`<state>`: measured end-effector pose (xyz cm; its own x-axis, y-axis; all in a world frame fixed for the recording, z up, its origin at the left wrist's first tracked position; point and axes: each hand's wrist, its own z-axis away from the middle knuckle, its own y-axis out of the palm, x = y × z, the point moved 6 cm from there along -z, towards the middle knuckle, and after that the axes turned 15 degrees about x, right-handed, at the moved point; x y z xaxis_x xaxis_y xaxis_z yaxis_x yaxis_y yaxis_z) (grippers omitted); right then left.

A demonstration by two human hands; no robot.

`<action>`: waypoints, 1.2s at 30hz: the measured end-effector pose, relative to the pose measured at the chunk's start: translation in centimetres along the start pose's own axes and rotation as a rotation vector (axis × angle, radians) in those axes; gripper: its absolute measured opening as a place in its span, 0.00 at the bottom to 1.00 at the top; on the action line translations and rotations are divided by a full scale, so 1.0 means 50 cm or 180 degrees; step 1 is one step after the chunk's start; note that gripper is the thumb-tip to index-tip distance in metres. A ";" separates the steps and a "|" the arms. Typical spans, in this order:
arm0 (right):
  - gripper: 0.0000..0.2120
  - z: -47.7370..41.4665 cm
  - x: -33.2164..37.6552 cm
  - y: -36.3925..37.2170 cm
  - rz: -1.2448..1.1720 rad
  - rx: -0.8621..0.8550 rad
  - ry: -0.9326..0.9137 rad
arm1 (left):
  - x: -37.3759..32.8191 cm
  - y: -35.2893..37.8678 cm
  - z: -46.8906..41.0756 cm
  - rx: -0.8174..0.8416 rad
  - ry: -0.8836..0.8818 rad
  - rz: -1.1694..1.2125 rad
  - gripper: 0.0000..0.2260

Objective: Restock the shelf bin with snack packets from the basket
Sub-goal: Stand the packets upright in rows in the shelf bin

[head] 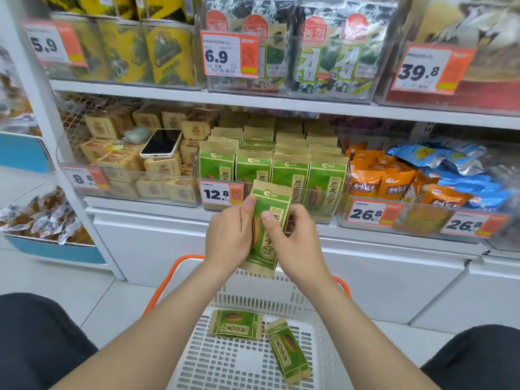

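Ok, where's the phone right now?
Head view, left of centre: the phone lies on the brown boxes, just left of the green packets.

We see everything through one wide-angle camera worn on the head. It faces the shelving almost straight on and tilts downward, with the shelf bin (323,218) of green packets just above the middle of the frame. We are close to that bin: its price tag (221,194) reads clearly, and the left hand (230,232) and right hand (295,237), gripping a snack packet (266,250), sit directly before its front wall. Below the bin the view drops steeply to the basket (225,367), seen almost from above, with a dark-clad knee (36,339) in either bottom corner. Above the bin the upper shelf (281,104) slants across, its goods reaching the top edge.
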<state>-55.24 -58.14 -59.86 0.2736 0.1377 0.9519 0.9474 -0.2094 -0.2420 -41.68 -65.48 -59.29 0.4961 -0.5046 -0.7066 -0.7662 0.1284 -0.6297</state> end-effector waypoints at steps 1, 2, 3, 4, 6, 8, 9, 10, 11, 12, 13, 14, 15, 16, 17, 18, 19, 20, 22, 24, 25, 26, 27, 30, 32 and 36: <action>0.16 -0.009 0.024 -0.008 -0.0115 -0.0108 -0.0139 | -0.015 -0.019 -0.021 0.0041 0.0176 -0.0190 0.28; 0.18 -0.019 0.047 -0.015 -0.0153 -0.0150 -0.0228 | -0.031 -0.038 -0.040 0.0065 0.0339 -0.0368 0.27; 0.21 -0.031 0.068 -0.023 -0.0073 -0.0173 -0.0295 | -0.046 -0.058 -0.058 0.0083 0.0461 -0.0509 0.27; 0.23 -0.043 0.089 -0.030 0.0131 -0.0161 -0.0321 | -0.059 -0.076 -0.074 0.0094 0.0573 -0.0644 0.26; 0.23 -0.067 0.127 -0.036 0.0485 -0.0137 -0.0348 | -0.078 -0.111 -0.103 0.0154 0.0660 -0.1073 0.27; 0.23 -0.081 0.158 -0.041 0.0770 -0.0269 -0.0407 | -0.083 -0.136 -0.127 0.0239 0.0545 -0.1494 0.27; 0.23 -0.084 0.177 -0.041 0.0894 -0.0372 -0.0473 | -0.084 -0.154 -0.140 0.0221 0.0483 -0.1614 0.26; 0.23 -0.088 0.192 -0.040 0.0985 -0.0469 -0.0556 | -0.085 -0.172 -0.156 0.0179 0.0439 -0.1655 0.23; 0.23 -0.092 0.208 -0.037 0.1023 -0.0541 -0.0647 | -0.081 -0.190 -0.171 0.0133 0.0363 -0.1634 0.17; 0.23 -0.097 0.222 -0.034 0.1018 -0.0590 -0.0735 | -0.072 -0.206 -0.185 0.0117 0.0250 -0.1627 0.09; 0.22 -0.104 0.234 -0.031 0.0997 -0.0618 -0.0802 | -0.058 -0.218 -0.198 0.0149 0.0129 -0.1669 0.07; 0.22 -0.113 0.244 -0.027 0.0966 -0.0606 -0.0844 | -0.040 -0.224 -0.209 0.0238 0.0016 -0.1774 0.13; 0.21 -0.124 0.251 -0.022 0.0924 -0.0545 -0.0861 | -0.020 -0.228 -0.216 0.0328 -0.0079 -0.1803 0.17; 0.21 -0.136 0.258 -0.016 0.0875 -0.0437 -0.0884 | 0.001 -0.231 -0.222 0.0352 -0.0162 -0.1745 0.19; 0.21 -0.147 0.264 -0.008 0.0855 -0.0299 -0.0905 | 0.018 -0.232 -0.224 0.0386 -0.0185 -0.1644 0.20; 0.20 -0.158 0.270 0.000 0.0872 -0.0153 -0.0929 | 0.033 -0.233 -0.228 0.0439 -0.0161 -0.1552 0.20; 0.20 -0.166 0.276 0.007 0.0916 -0.0036 -0.0955 | 0.046 -0.232 -0.235 0.0522 -0.0110 -0.1470 0.20; 0.20 -0.175 0.279 0.011 0.0961 0.0037 -0.0972 | 0.055 -0.231 -0.241 0.0668 -0.0096 -0.1441 0.21; 0.19 -0.188 0.287 0.016 0.1034 0.0122 -0.1002 | 0.061 -0.233 -0.248 0.0934 -0.0108 -0.1556 0.23; 0.17 -0.200 0.287 0.021 0.1134 0.0206 -0.1021 | 0.065 -0.238 -0.261 0.1049 0.0025 -0.1772 0.23; 0.16 -0.206 0.283 0.024 0.1199 0.0261 -0.0998 | 0.068 -0.240 -0.269 0.1056 0.0074 -0.1901 0.23; 0.16 -0.210 0.277 0.028 0.1285 0.0328 -0.0958 | 0.070 -0.241 -0.276 0.1071 0.0107 -0.2014 0.23; 0.16 -0.214 0.269 0.032 0.1417 0.0385 -0.0923 | 0.074 -0.241 -0.282 0.1105 0.0170 -0.2073 0.24; 0.16 -0.218 0.252 0.041 0.1818 0.0345 -0.0921 | 0.076 -0.240 -0.292 0.1162 0.0339 -0.2063 0.27; 0.16 -0.220 0.247 0.043 0.1832 0.0278 -0.0981 | 0.078 -0.236 -0.294 0.1127 0.0353 -0.2045 0.26; 0.16 -0.216 0.245 0.056 0.1831 0.0215 -0.1201 | 0.062 -0.242 -0.290 0.0945 0.0302 -0.2180 0.25</action>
<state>-51.04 -67.52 -46.83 0.7633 0.3528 0.5412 0.6392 -0.2911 -0.7118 -36.81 -80.98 -49.18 0.7745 -0.6242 -0.1032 -0.1500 -0.0227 -0.9884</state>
